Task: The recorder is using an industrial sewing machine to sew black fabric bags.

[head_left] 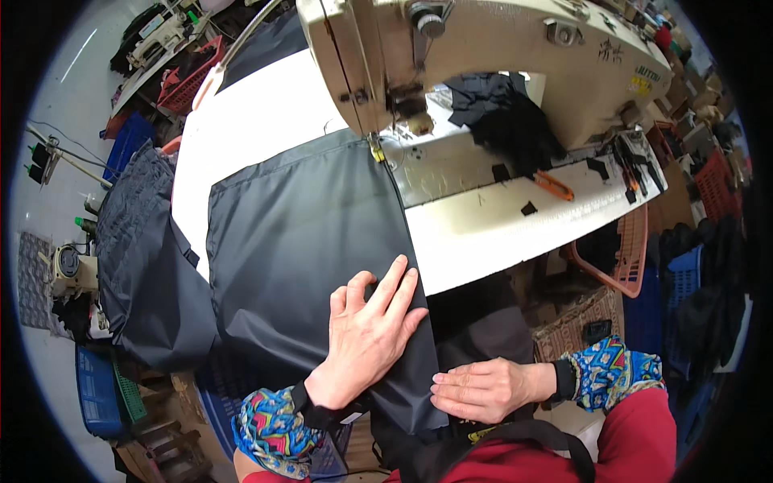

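A large panel of black fabric (pixel 294 233) lies over the white table and hangs off its front edge. Its upper right corner sits under the presser foot (pixel 376 149) of a beige sewing machine (pixel 483 40). My left hand (pixel 370 330) rests flat on the panel near its right edge, fingers stretched toward the machine. Lower down, my right hand (pixel 483 390) pinches the same right edge close to my lap, fingers pressed together with the thumb hidden. More black fabric (pixel 149 258) is bunched and hanging at the left.
Orange-handled snips (pixel 554 185), dark scraps (pixel 528 208) and a black cloth heap (pixel 511 121) lie on the table right of the needle. A pink basket (pixel 632 258) hangs below the right edge. Blue crates (pixel 97 394) stand at the lower left.
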`<state>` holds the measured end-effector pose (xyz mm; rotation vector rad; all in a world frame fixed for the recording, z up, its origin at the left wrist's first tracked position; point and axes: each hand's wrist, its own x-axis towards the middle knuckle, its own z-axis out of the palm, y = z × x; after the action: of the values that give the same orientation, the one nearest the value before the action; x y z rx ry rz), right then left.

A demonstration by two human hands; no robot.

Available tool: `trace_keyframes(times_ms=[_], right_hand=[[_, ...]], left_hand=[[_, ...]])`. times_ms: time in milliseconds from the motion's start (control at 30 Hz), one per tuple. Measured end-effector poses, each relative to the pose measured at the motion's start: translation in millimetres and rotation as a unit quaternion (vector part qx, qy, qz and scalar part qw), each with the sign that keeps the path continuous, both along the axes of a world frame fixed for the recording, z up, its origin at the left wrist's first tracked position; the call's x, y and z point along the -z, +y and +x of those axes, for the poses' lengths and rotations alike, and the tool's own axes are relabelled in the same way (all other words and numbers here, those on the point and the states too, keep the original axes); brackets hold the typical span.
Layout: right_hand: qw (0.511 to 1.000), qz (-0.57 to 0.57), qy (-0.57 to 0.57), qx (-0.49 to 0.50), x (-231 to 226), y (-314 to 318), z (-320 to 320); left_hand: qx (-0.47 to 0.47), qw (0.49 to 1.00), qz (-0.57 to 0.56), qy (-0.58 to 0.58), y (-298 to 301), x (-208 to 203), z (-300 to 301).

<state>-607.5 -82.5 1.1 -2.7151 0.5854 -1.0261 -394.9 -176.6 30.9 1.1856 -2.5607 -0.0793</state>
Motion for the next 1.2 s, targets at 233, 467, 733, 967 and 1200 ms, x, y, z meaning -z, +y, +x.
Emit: trace_keyframes(times_ms=[233,467,733,967,1200], right_hand=[[1.0,0.002,0.017,0.011,-4.0,-24.4,-4.0],[0.998,-0.036,0.032,0.03,-14.4,-59.1,-10.4],[0.998,-0.045,0.025,0.048,-14.9,-97.6,-12.9],[0.999,-0.01,0.018,0.048,-15.2,-132.7,-11.8],[0.998,0.009,0.057,0.037,-15.8,-168.2,-12.9]], left_hand=[[0.011,0.999,-0.043,0.009,-34.5,0.6,-1.0],[0.02,1.0,0.01,0.01,-63.2,-8.6,-6.7],[0.022,1.0,0.003,0.004,-98.5,-0.1,-3.1],[0.03,0.999,0.005,0.033,-109.5,-6.2,14.0],[0.124,0.981,0.133,0.07,-58.6,-16.8,21.7]])
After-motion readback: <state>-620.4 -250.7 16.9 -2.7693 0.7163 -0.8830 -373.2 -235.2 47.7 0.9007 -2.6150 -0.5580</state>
